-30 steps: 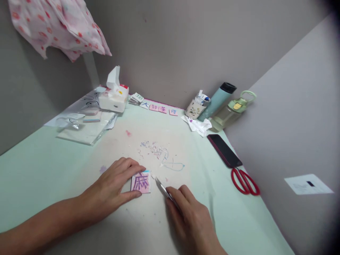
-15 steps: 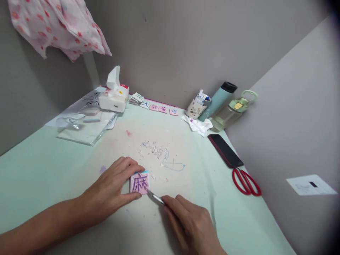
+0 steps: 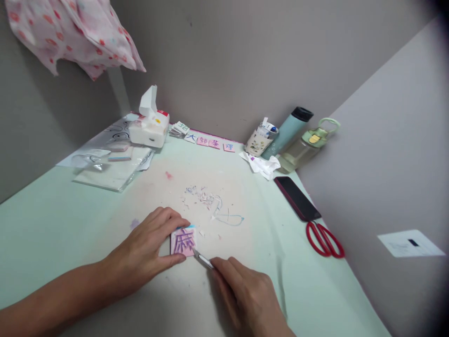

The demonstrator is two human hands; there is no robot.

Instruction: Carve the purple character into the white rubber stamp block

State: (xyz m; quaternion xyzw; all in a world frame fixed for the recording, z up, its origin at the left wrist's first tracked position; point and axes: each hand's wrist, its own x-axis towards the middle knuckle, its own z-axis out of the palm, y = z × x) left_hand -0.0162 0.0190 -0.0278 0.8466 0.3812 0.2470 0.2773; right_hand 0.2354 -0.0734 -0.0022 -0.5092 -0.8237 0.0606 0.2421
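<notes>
A small square carving block (image 3: 184,241), pink with a purple character on its face, lies flat on the table. My left hand (image 3: 159,236) grips it by its left side, thumb at the near edge and fingers at the far edge. In my right hand (image 3: 245,288) is a craft knife (image 3: 204,260), held like a pen, its silver end pointing up and left. The blade tip meets the block's lower right part. Beyond the block lie carving scraps (image 3: 201,194) and a thin curled pale-blue strip (image 3: 229,220).
Along the back stand a tissue pack (image 3: 150,128), a row of character tiles (image 3: 213,143), a pen cup (image 3: 259,140), a blue tumbler (image 3: 289,131) and a green bottle (image 3: 301,150). A phone (image 3: 297,199) and red-handled scissors (image 3: 324,239) lie right; a plastic-wrapped sheet (image 3: 105,175) lies left.
My right hand and the knife have shifted slightly left, the tip staying at the block's lower right. My left hand keeps its hold. The whole view has moved a little.
</notes>
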